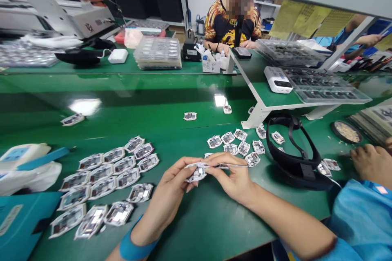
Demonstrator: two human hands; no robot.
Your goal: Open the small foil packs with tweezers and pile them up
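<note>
Between the fingers of my left hand [176, 177] is a small white-framed electronic housing [197, 172], tilted above the green bench. My right hand [234, 175] pinches thin metal tweezers [228, 166], their tip end at the housing's edge. The exact contact point is too small to make out. To the left of my hands, several similar housings [102, 187] lie in rows, with dark parts and silver patches inside. Beyond my right hand, a looser group of the same housings [230, 149] rests on the bench.
A black head strap visor [294, 155] lies right of my hands, near a co-worker's hand [372, 165]. A white-legged shelf [257, 114] carries a white box [278, 80] and clear trays [333, 89]. A teal case [24, 220] sits at left. Another person [232, 28] sits opposite.
</note>
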